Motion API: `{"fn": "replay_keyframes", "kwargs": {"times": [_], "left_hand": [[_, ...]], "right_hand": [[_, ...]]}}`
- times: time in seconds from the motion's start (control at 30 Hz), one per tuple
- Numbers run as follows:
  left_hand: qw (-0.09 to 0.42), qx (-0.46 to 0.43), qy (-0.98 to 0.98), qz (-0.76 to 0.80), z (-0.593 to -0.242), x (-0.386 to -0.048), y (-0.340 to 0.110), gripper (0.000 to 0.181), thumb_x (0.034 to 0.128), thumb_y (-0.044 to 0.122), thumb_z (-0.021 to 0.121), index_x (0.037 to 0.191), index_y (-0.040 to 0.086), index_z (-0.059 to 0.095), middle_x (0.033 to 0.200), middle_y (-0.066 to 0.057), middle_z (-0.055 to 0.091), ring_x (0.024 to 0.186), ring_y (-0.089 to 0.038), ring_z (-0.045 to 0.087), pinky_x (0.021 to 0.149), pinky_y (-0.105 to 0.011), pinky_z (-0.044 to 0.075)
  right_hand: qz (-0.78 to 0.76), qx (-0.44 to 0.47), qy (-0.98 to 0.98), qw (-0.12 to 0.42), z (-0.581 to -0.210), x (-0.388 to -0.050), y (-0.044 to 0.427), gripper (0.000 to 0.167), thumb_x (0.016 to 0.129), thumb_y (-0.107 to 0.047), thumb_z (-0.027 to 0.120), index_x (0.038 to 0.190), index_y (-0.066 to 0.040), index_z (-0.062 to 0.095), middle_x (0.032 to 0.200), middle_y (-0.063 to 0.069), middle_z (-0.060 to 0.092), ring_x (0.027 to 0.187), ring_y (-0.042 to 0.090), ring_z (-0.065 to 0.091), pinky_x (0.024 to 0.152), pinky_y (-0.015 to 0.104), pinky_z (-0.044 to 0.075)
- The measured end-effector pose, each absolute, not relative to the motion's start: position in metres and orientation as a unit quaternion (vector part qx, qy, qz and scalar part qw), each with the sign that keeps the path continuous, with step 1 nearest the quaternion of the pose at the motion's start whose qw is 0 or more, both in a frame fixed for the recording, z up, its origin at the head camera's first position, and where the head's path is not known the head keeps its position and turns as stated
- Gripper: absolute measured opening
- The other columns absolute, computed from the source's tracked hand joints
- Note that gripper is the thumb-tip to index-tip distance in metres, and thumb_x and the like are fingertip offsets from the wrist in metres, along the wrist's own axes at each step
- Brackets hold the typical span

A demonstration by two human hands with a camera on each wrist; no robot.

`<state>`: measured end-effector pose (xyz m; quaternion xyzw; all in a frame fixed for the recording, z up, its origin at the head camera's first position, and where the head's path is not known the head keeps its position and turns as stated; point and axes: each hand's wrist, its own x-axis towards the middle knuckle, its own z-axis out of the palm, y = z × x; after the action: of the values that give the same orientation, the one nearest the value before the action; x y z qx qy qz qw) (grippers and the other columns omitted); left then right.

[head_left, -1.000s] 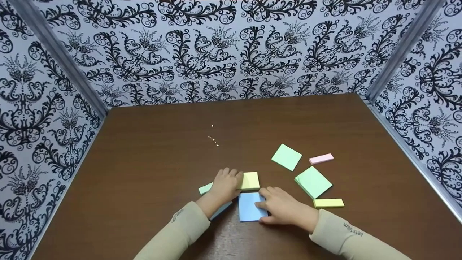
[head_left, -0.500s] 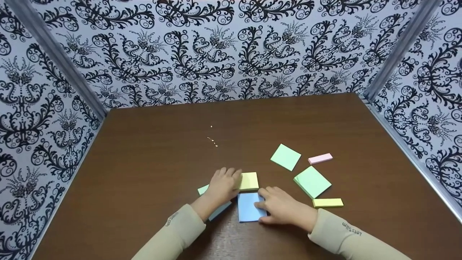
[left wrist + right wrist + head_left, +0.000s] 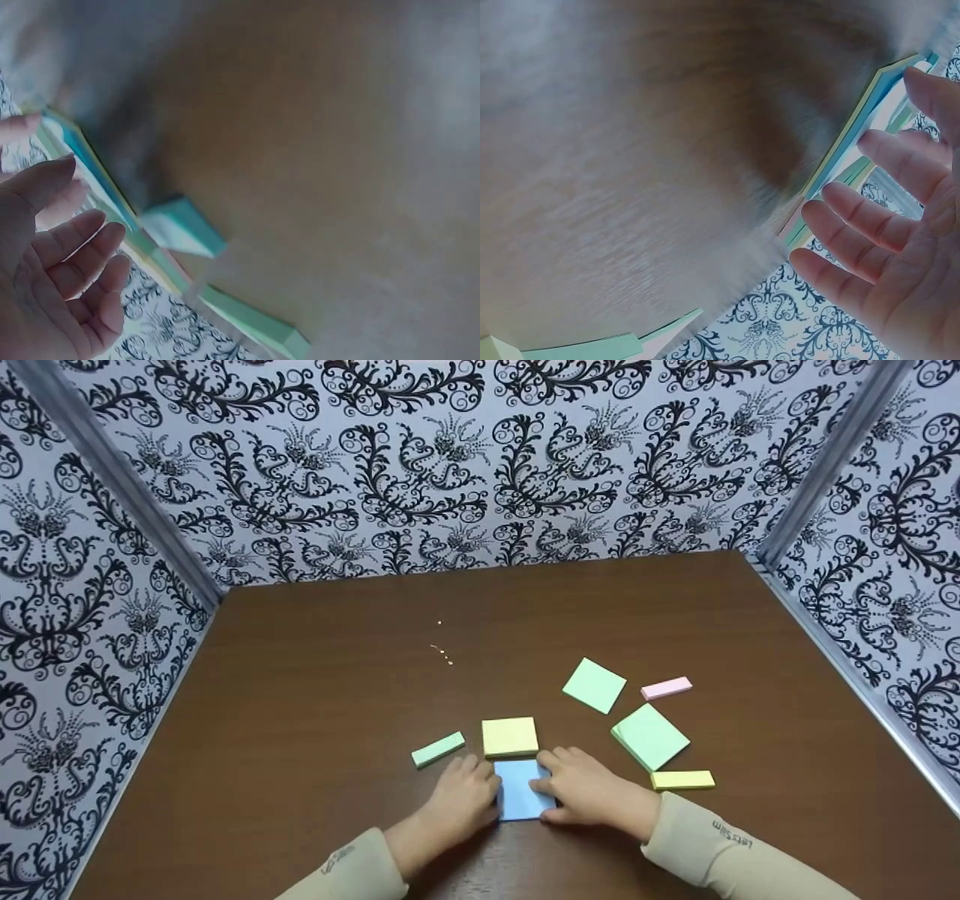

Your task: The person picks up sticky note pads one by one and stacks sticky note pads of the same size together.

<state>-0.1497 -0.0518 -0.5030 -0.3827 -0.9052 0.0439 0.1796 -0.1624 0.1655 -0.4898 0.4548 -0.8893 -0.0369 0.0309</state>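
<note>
A square blue sticky note pad (image 3: 520,791) lies flat between both hands, with a yellow layer along its lower edge in the right wrist view. My right hand (image 3: 589,786) holds its right side, thumb at the near corner and fingers at the far corner and on top. My left hand (image 3: 459,799) is at the pad's left edge, fingers loosely bent; firm contact cannot be made out. Just beyond lies a yellow sticky note pad (image 3: 510,736). A narrow green pad (image 3: 439,749) sits beyond the left hand. A small blue block (image 3: 185,225) shows in the left wrist view.
To the right lie two square green pads, one farther (image 3: 595,685) and one nearer (image 3: 651,737), a narrow pink pad (image 3: 667,688) and a narrow yellow pad (image 3: 683,780). Patterned walls (image 3: 457,465) stand around the brown table (image 3: 322,675).
My left hand has come off the yellow pad and moved toward me to the blue pad's left edge, uncovering the yellow and narrow green pads. The right hand stays in place.
</note>
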Motion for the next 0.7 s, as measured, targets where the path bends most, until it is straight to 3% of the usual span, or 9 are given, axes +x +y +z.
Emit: {"fn": "replay_keyframes", "kwargs": {"times": [0.23, 0.43, 0.7], "left_hand": [[0.142, -0.386, -0.910, 0.062, -0.5061, -0.1378, -0.0502, 0.036, 0.0725, 0.049, 0.068, 0.082, 0.014, 0.064, 0.083, 0.003, 0.059, 0.073, -0.015, 0.048, 0.063, -0.028, 0.038], [0.147, -0.366, -0.916, 0.077, -0.5060, -0.1375, -0.0491, 0.040, 0.0746, 0.051, 0.065, 0.086, 0.013, 0.068, 0.086, 0.003, 0.059, 0.076, -0.015, 0.049, 0.066, -0.029, 0.039], [0.161, -0.351, -0.920, 0.072, -0.5093, -0.1405, -0.0482, 0.048, 0.0701, 0.058, 0.063, 0.083, 0.011, 0.069, 0.085, 0.004, 0.061, 0.075, -0.015, 0.049, 0.068, -0.029, 0.041]], "right_hand": [[-0.039, 0.459, -0.887, 0.031, -0.4902, -0.1634, 0.1650, 0.039, 0.079, -0.047, 0.062, 0.104, -0.018, 0.069, 0.099, 0.007, 0.053, 0.078, 0.020, 0.047, 0.067, 0.034, 0.040], [-0.036, 0.461, -0.886, 0.031, -0.4907, -0.1630, 0.1655, 0.039, 0.079, -0.047, 0.062, 0.105, -0.018, 0.069, 0.099, 0.007, 0.053, 0.080, 0.020, 0.048, 0.068, 0.035, 0.041], [-0.036, 0.462, -0.886, 0.038, -0.4897, -0.1628, 0.1660, 0.039, 0.078, -0.046, 0.063, 0.104, -0.018, 0.069, 0.099, 0.008, 0.053, 0.081, 0.021, 0.049, 0.067, 0.035, 0.041]]}}
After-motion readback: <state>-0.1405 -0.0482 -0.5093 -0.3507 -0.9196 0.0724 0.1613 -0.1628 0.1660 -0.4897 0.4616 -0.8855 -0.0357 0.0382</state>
